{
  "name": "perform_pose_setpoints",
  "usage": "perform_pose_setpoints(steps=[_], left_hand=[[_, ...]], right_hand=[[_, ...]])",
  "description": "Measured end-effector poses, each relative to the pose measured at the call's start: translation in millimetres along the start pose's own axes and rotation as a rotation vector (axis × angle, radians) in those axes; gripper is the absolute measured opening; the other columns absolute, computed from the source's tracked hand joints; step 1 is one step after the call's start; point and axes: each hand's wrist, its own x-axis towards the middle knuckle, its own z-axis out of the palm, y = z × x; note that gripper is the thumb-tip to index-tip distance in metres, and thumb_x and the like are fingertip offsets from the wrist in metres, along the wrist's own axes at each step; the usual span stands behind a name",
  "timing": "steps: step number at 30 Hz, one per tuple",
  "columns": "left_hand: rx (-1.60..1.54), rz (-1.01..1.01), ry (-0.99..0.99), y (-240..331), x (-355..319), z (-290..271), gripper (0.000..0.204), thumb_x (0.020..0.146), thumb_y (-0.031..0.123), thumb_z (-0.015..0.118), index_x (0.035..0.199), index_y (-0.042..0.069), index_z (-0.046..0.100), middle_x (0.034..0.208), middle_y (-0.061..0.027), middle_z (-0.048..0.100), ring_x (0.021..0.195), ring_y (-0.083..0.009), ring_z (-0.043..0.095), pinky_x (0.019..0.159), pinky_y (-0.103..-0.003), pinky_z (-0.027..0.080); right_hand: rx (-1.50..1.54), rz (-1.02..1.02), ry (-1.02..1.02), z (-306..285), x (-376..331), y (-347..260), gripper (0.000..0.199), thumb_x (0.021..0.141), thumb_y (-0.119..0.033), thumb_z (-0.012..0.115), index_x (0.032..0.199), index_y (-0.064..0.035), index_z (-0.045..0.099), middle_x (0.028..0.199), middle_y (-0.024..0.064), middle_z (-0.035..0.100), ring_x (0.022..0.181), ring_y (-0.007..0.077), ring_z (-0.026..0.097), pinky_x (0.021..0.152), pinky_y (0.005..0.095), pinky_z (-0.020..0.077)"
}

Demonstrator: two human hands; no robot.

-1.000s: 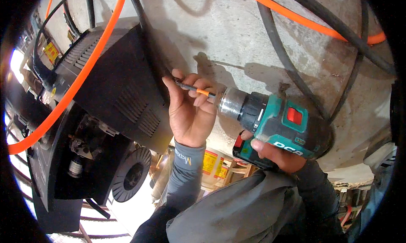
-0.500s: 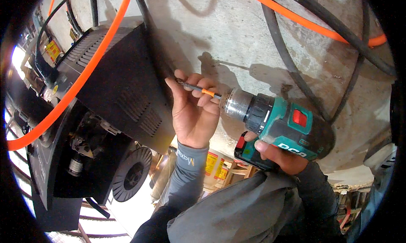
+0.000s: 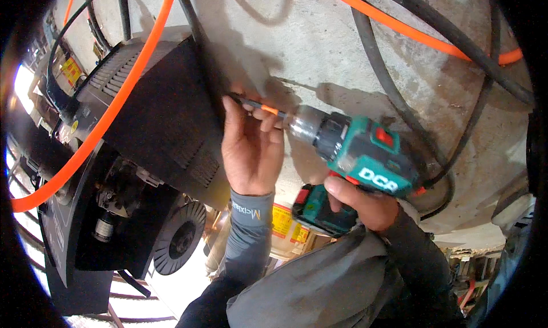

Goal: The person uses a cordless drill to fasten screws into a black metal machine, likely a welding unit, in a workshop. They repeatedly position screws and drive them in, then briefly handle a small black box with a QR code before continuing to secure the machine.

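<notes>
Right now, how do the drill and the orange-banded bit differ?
The drill is bulky, while the orange-banded bit is slim. The drill is mostly teal and black; the orange-banded bit is dark apart from its band. Your right hand grips the drill; your left hand fingers the orange-banded bit. Both slant toward the upper left.

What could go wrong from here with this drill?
With your right hand holding the drill, an accidental start could spin the bit against the fingers of your left hand. If the chuck isn't tight, which I can't tell, the bit might slip out. The black cable near the drill could snag it.
</notes>
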Motion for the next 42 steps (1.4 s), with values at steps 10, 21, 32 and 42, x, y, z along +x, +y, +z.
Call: perform_pose_setpoints(steps=[10,21,32,42], left_hand=[[-0.069,-0.011,-0.016,31,19,2,0.033,0.108,0.023,0.056,0.138,0.012,0.064,0.091,-0.0014,0.054,0.081,-0.0152,0.045,0.07,-0.029,0.039],[-0.186,-0.016,-0.073,38,22,-6,0.034,0.109,0.023,0.054,0.139,0.01,0.061,0.09,-0.0016,0.052,0.085,-0.0169,0.044,0.074,-0.031,0.038],[-0.208,0.002,-0.087,35,20,-7,0.038,0.109,0.026,0.053,0.144,0.01,0.058,0.093,-0.0001,0.052,0.086,-0.0157,0.044,0.076,-0.032,0.039],[-0.258,-0.004,-0.056,38,21,-5,0.037,0.109,0.024,0.053,0.142,0.008,0.058,0.085,0.0021,0.045,0.08,-0.0138,0.038,0.075,-0.031,0.036]], right_hand=[[0.252,-0.041,-0.105,20,41,21,0.028,0.099,-0.018,0.066,0.122,-0.0011,0.063,0.102,0.0118,0.075,0.068,0.0123,0.061,0.064,0.028,0.0502],[0.087,-0.072,-0.155,21,47,4,0.02,0.1,-0.019,0.066,0.107,-0.0014,0.07,0.096,0.0066,0.074,0.069,0.0095,0.061,0.065,0.0271,0.05],[0.089,-0.103,-0.131,21,42,0,0.02,0.098,-0.018,0.068,0.11,-0.0022,0.067,0.082,0.0035,0.065,0.068,0.0122,0.061,0.067,0.0293,0.0488],[-0.032,-0.039,-0.112,30,46,0,0.012,0.099,-0.015,0.063,0.1,-0.0025,0.062,0.077,0.0054,0.064,0.069,0.0136,0.061,0.068,0.0303,0.0497]])
